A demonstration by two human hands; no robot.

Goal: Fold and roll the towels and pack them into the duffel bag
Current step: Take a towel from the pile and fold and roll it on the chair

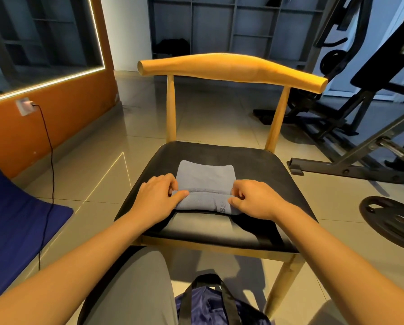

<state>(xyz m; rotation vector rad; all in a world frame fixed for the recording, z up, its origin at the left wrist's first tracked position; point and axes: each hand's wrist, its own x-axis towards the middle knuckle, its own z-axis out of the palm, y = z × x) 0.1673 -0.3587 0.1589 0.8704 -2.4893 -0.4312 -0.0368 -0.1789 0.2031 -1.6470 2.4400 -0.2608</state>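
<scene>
The grey towel lies on the chair seat, a firm base for rolling; the left hand and right hand each pinch one end of its rolled near edge, likely for evenness. The duffel bag sits nearest, within reach

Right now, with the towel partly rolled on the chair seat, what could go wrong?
1. The left hand and right hand grip only the ends of the rolled towel, so its middle may go slack and roll unevenly.
2. The duffel bag sits on the floor below the chair seat; letting go with one hand to reach it could let the roll spring open.
</scene>
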